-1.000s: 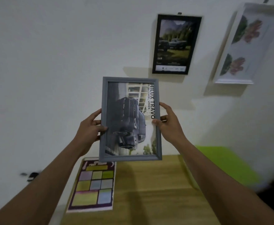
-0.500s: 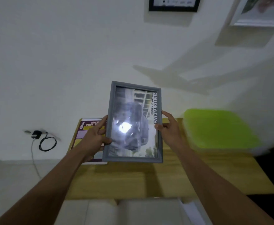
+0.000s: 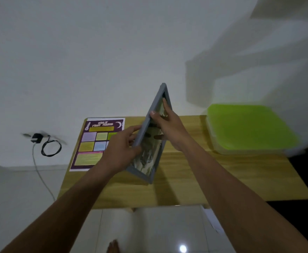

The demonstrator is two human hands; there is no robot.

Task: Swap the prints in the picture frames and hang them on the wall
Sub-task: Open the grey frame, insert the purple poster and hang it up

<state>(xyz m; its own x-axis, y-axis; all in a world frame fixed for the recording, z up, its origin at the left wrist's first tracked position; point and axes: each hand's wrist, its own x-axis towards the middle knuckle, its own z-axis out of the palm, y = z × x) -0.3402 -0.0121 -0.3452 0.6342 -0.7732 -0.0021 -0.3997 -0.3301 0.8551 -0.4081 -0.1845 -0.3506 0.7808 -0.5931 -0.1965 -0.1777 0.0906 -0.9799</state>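
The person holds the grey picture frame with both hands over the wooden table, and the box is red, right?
No, the box is green, not red; the head view shows it. The left hand and right hand do hold the grey picture frame over the wooden table.

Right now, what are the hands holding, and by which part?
A gray picture frame: the left hand grips its long edge, the right hand its other side, higher up.
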